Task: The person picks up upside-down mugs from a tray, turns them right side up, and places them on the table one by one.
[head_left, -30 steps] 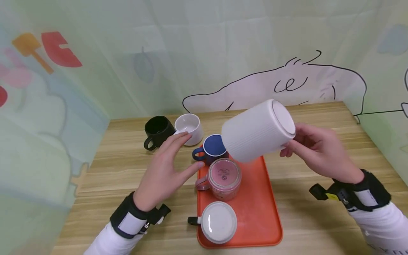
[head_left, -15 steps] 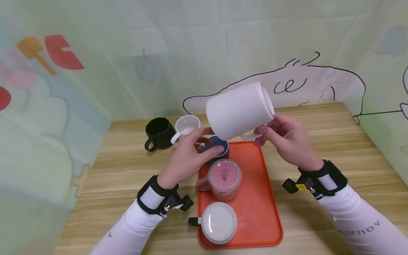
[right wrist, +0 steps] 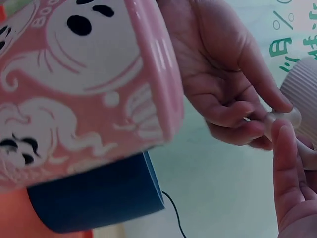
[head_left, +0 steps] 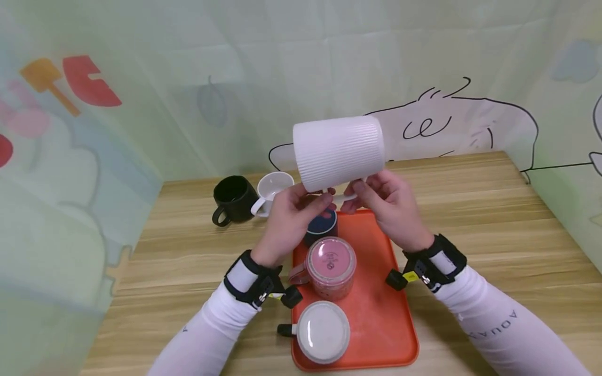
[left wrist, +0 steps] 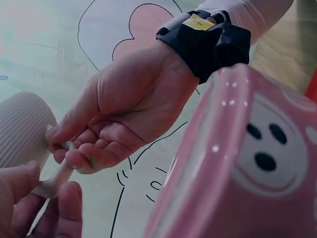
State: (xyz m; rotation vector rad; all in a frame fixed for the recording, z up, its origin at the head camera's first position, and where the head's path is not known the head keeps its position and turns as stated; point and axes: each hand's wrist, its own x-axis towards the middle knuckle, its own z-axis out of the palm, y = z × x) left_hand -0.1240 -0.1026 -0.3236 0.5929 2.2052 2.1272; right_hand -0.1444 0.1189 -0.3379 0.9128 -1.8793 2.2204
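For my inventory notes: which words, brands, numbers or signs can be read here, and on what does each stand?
"AQUA", probably, remainder unclear: right sleeve.
"BOO", possibly continuing beyond the frame: pink ghost-print mug.
"%": printed backdrop, beside green characters only partly legible.
Too small or blurred: base stamp on the same mug, yellow label on the right wrist strap, mark on left sleeve.
White ribbed mug: no text on its visible side.

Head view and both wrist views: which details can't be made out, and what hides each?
Head view: inside of the ribbed white mug, hidden by its own wall.
Head view: part of the blue mug, behind the left grip.
Head view: base markings on the pink mug, too small to read.
Right wrist view: part of the ribbed white mug, cut off by the right edge.
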